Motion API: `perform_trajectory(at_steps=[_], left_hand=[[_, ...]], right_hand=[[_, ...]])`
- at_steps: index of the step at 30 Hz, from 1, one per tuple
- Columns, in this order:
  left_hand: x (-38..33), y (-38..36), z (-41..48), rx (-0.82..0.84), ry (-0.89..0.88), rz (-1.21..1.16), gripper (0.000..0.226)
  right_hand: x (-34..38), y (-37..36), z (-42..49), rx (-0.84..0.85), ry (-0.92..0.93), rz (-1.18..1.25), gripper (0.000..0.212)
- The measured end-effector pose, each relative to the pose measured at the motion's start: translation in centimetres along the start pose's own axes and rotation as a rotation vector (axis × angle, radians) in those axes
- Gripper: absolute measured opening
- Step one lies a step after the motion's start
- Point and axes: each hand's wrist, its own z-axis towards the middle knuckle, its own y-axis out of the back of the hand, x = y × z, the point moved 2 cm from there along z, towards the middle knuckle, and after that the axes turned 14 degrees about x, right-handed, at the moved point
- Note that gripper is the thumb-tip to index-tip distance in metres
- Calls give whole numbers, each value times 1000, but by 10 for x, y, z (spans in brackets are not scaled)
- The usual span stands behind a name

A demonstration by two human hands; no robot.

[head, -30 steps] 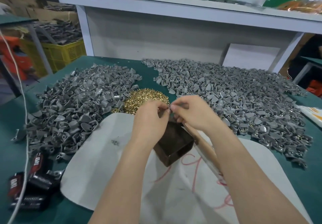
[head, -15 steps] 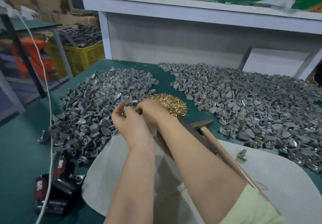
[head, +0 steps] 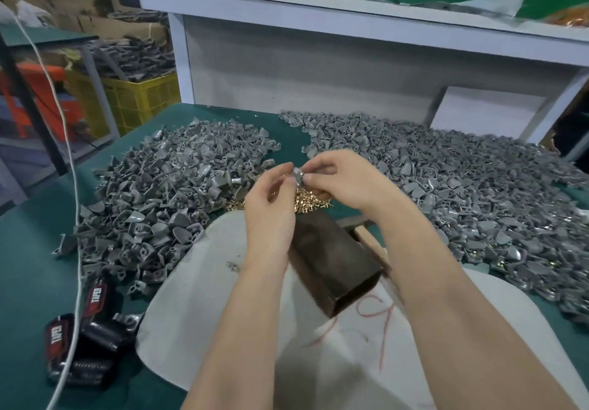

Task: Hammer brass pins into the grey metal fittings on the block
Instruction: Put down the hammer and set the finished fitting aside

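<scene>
Both bare forearms reach forward side by side, the left hand (head: 271,200) and right hand (head: 345,177) raised fingertip to fingertip, each with a pinching grip on one small grey fitting (head: 298,176).

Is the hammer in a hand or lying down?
Lying down. The hammer lies beside the block, with no hand on it; the left hand and right hand pinch a grey fitting.

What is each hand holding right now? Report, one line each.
Left hand: pinches the grey fitting at its left edge.
Right hand: pinches the same grey fitting.
</scene>
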Motion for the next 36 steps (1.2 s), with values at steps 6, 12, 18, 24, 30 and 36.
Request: perform_trajectory(at_steps=[6, 12, 18, 24, 30, 36], left_hand=[[-1, -10, -4, 167, -67, 135, 19], [1, -14, -6, 249, -75, 187, 25], [-3, -2, -4, 22, -88, 102, 19], [-4, 16, -2, -305, -24, -407, 8], [-4, 14, -4, -350, -11, -450, 8], [-3, 12, -5, -346, 6, -445, 4]], right_hand=[[-11, 15, -32, -105, 1, 22, 14], [-20, 9, -42, -132, -4, 119, 13], [-25, 5, -28, -231, -29, 72, 17], [-30, -22, 32, -111, -274, -506, 22], [-33, -47, 74, -40, -501, -643, 43], [-32, -53, 85, 51, -501, -664, 43]])
